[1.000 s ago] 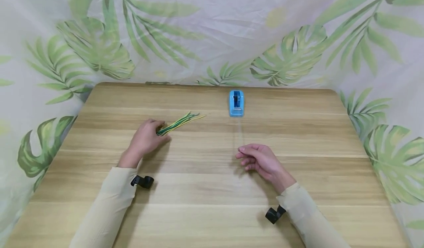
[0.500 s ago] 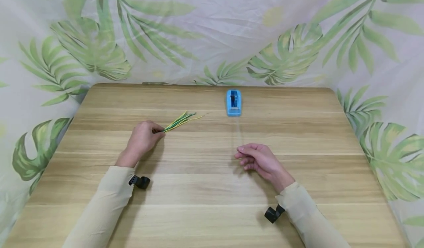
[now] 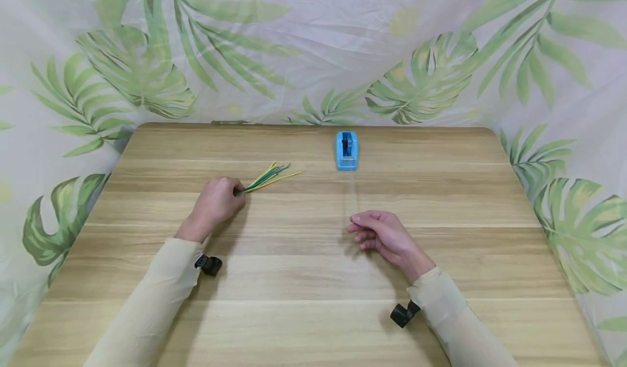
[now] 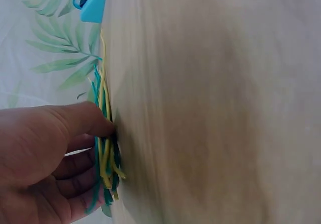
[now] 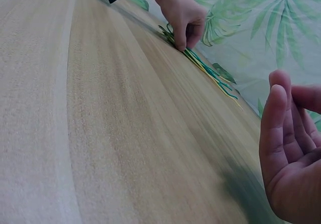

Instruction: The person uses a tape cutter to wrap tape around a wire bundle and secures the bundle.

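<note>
Left of the middle of the table, my left hand (image 3: 217,201) pinches a loose bundle of thin green and yellow wires (image 3: 268,178). Their far ends fan out toward the back right. In the left wrist view the thumb presses over the wires (image 4: 104,161), and their near ends stick out past it. My right hand (image 3: 384,236) pinches the end of a clear tape strip (image 3: 354,195) between thumb and forefinger, its other fingers loosely bent. The strip runs back to a small blue tape dispenser (image 3: 346,152) near the table's far edge.
The wood-grain table (image 3: 303,312) ends at the back against a leaf-patterned cloth (image 3: 333,46). A black wrist camera sits on each cuff, the left one (image 3: 210,265) and the right one (image 3: 403,315), low over the tabletop.
My left thumb has closed in from a wider spread, and the hand now pinches the wires. The right hand keeps its hold on the tape almost unmoved.
</note>
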